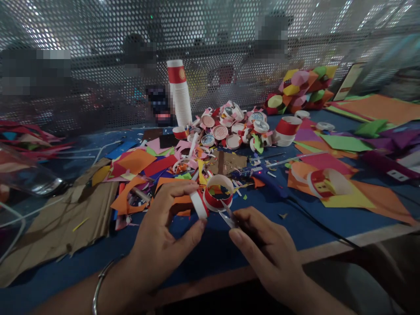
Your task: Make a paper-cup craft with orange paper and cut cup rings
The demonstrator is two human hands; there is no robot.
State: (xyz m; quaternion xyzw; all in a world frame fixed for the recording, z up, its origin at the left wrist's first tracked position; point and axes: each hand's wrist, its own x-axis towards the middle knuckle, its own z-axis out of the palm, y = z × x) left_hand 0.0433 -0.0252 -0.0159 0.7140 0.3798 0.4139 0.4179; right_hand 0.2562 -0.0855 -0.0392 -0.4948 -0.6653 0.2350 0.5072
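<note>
My left hand (pixel 160 227), fingers curved, grips a cut paper cup piece (pixel 199 205) with a white band and red side between thumb and fingertips. Right beside it, a red-and-white paper cup ring (pixel 217 202) stands open at the top; whether the two pieces are still joined I cannot tell. In my right hand (pixel 269 249) is a pair of scissors (pixel 227 220), blades slightly parted, their tips at the ring's lower edge. The scissor handles are hidden in my fingers. Paper scraps (pixel 177 173) lie behind the left hand.
A glue gun (pixel 272 181) with a black cord lies behind my right hand. Further back are a cup stack (pixel 182 100), piled cup bottoms (pixel 226 127) and a short cup stack (pixel 287 131). Cardboard (pixel 65 223) lies left, coloured paper (pixel 348 192) right. Perforated metal (pixel 210 26) stands behind.
</note>
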